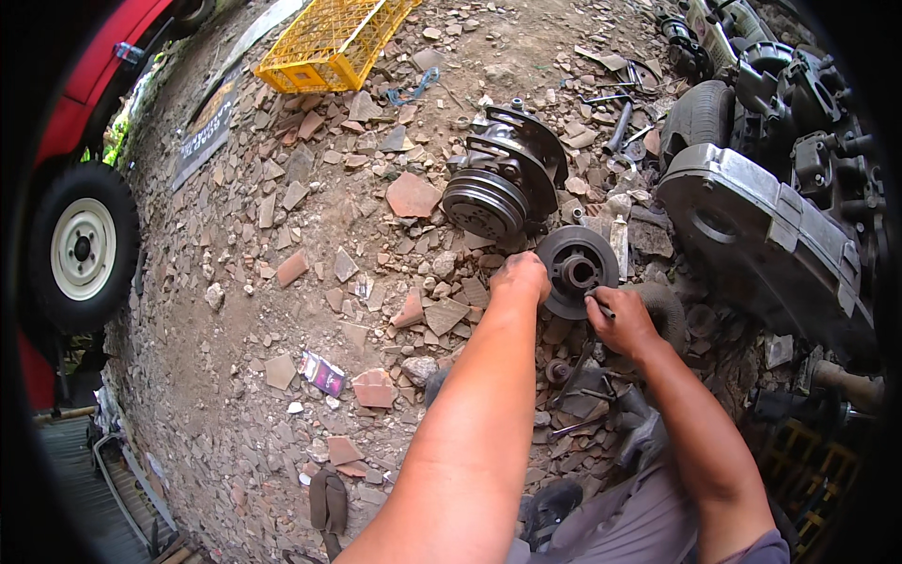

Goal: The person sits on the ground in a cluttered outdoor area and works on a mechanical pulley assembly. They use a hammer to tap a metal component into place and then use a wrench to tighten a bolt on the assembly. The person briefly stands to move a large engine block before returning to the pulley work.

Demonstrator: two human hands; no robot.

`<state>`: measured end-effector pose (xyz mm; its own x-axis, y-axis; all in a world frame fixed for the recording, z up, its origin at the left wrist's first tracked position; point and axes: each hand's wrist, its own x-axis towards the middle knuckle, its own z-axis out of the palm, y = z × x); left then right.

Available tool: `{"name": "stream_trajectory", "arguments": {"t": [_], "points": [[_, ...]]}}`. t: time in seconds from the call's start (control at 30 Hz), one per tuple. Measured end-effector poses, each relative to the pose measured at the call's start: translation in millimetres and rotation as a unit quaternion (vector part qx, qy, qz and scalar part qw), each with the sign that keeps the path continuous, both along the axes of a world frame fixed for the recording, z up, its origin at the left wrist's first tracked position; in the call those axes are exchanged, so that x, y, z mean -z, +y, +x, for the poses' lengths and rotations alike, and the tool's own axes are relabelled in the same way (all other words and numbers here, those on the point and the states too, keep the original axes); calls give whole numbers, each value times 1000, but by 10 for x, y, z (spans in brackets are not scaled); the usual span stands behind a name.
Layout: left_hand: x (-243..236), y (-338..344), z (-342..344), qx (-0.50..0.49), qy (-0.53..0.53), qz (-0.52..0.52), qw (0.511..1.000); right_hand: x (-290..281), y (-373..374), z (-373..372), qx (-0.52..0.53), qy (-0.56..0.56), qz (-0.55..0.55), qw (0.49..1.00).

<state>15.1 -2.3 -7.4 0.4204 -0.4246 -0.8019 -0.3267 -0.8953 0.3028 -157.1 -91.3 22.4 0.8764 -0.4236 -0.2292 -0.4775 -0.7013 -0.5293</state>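
A round grey metal pulley (581,273) with a hollow hub is tilted up just above the rubble. My left hand (523,275) grips its left rim, fingers curled and partly hidden behind it. My right hand (622,321) is closed on a thin dark rod-like tool (606,311), whose tip is at the pulley's lower right inner edge; its exact kind cannot be made out. Just beyond my left hand sits a greasy car compressor-like part (498,174) with a grooved pulley on its front. Below my right hand, a ribbed hose (665,310) curves along the ground.
Broken tile pieces (413,195) cover the dirt. A yellow plastic crate (329,70) lies at the far side. On the right stand a large metal engine casing (742,211) and a tyre (697,120). A red vehicle's wheel (85,246) is at the left. Beyond the pulley lies a socket wrench (617,129).
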Motion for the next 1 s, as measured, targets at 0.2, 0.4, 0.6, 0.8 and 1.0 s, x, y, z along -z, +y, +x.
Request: {"name": "stream_trajectory", "arguments": {"t": [0.2, 0.4, 0.6, 0.8, 1.0], "points": [[-8, -13, 90, 6, -3, 7, 1000, -31, -152, -112, 41, -45, 96, 993], [13, -28, 58, -19, -4, -5, 1000, -49, -72, -16, 7, 46, 96, 994], [195, 116, 309, 103, -4, 37, 994, 64, -73, -92, -6, -34, 65, 997], [-478, 316, 599, 174, -56, 57, 981, 35, -313, -136, 113, -19, 198, 973], [-783, -25, 229, 44, -70, -70, 994, -89, -477, -309, 192, -103, 275, 936]]}}
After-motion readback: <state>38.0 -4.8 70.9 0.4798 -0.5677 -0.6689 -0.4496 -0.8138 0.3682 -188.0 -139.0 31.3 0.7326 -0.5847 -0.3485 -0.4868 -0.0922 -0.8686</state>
